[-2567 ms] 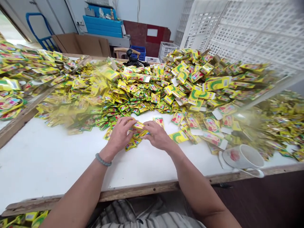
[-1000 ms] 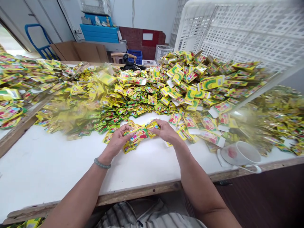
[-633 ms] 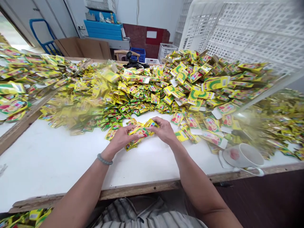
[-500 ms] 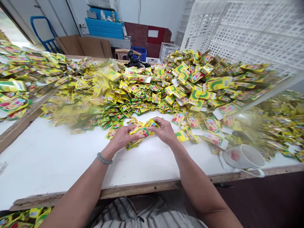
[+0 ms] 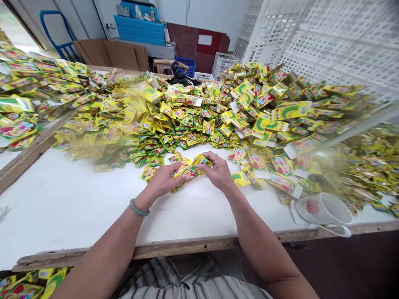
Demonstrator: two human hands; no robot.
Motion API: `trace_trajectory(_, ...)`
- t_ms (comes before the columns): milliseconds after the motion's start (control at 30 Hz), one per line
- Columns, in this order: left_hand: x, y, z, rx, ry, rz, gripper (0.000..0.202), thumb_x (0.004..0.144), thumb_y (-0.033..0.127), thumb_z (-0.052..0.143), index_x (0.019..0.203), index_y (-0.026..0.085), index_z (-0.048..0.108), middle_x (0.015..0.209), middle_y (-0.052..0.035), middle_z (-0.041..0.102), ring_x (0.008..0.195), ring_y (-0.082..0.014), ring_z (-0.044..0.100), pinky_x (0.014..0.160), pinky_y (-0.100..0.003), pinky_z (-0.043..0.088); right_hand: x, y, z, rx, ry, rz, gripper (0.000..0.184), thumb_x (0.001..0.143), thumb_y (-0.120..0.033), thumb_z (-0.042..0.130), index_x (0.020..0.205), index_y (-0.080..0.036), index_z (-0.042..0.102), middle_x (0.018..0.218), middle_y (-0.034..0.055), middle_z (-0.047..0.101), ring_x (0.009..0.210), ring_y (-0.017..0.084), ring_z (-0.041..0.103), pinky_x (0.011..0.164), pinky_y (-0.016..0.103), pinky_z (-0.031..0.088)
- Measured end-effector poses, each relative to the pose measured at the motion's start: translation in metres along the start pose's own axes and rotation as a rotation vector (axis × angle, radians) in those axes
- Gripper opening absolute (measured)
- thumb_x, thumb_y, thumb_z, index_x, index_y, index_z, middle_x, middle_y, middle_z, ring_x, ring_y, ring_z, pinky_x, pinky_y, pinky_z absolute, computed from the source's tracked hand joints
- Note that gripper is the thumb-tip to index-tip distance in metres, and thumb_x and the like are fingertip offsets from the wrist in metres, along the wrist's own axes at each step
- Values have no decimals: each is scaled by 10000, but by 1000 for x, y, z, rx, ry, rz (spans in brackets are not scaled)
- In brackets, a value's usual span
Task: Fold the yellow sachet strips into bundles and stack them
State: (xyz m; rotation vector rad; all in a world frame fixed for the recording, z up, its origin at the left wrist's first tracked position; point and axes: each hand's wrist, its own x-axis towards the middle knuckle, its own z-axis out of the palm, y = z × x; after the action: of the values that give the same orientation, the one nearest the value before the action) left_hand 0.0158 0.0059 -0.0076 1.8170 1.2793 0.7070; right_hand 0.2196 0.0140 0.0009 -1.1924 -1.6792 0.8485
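Note:
My left hand [image 5: 163,182] and my right hand [image 5: 218,172] meet over the white table [image 5: 77,207], both gripping a small bunch of yellow and green sachets [image 5: 191,166]. The left hand clasps the bunch from the left with its thumb on top. Fingers of the right hand pinch the bunch's right end. A huge heap of the same sachets [image 5: 199,112] covers the far half of the table just beyond the hands. A grey bead bracelet [image 5: 139,208] circles my left wrist.
A white mug [image 5: 327,209] lies tipped at the table's right front edge. White plastic crates [image 5: 327,37] tower at the back right. More sachets pile behind a wooden rail [image 5: 34,151] on the left. Cardboard, blue bins and baskets stand at the back.
Both hands have gathered loose sachets off the table into a bunch and lifted it slightly. In the last half second they barely shift; the view drifts a little.

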Motion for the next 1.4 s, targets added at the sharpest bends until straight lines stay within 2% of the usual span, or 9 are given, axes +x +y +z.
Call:
trace_trajectory(100,-2,6,5,-394,-98,-19,430,771,505,711,1067,193,697,942,-45,710,794,-208,631,679,-276,462,1,4,3,24,67,-6,268,804,-438,673,903,-193,636,892,35,663,820,180,594,772,293,469)
trace_trajectory(233,-6,10,12,-748,-212,-204,517,708,436,796,1131,183,639,883,-51,703,727,-209,664,663,-327,534,2,10,6,52,115,10,263,801,-444,677,880,-204,605,813,13,629,702,155,546,666,280,452)
trace_trajectory(333,-7,11,16,-853,-203,-266,545,678,375,834,1144,192,617,884,-39,697,732,-203,679,664,-340,565,2,9,10,-7,177,-5,275,803,-467,673,834,-209,583,794,8,614,658,142,503,652,281,441)
trace_trajectory(500,-5,9,25,-874,-111,-286,558,627,357,868,1093,177,620,853,-27,704,691,-175,664,654,-318,562,0,6,16,-79,219,6,294,789,-485,686,781,-212,579,749,0,600,629,134,473,629,277,421)
trace_trajectory(633,-2,8,27,-819,-52,-247,531,600,360,882,1028,163,637,799,-14,709,621,-145,635,615,-277,520,-1,7,6,25,82,84,316,781,-496,684,893,-206,627,733,-13,611,602,130,477,586,270,407)
trace_trajectory(767,-1,4,19,-796,-85,-239,473,634,372,862,1007,169,653,793,-17,718,601,-146,635,581,-266,498,0,4,-9,-21,-27,55,375,747,-471,720,1014,-215,656,930,23,679,792,173,568,724,299,448)
trace_trajectory(1000,-5,11,16,-880,-177,-329,561,616,347,876,1069,161,603,816,-39,716,678,-190,693,606,-298,554,0,0,1,-30,64,63,299,777,-495,688,841,-203,670,815,15,669,781,177,570,751,302,435)
trace_trajectory(1200,-4,12,24,-876,-124,-280,571,615,370,868,1080,164,609,826,-32,707,684,-182,678,632,-308,549,0,0,1,-40,94,80,299,815,-504,653,804,-210,711,828,32,694,805,194,591,763,314,456)
trace_trajectory(1400,-2,-1,29,-639,28,-156,485,632,384,848,1018,176,643,878,-20,712,718,-170,637,667,-277,492,0,3,-1,-98,31,52,247,879,-428,603,809,-241,749,826,37,716,856,213,602,815,341,456)
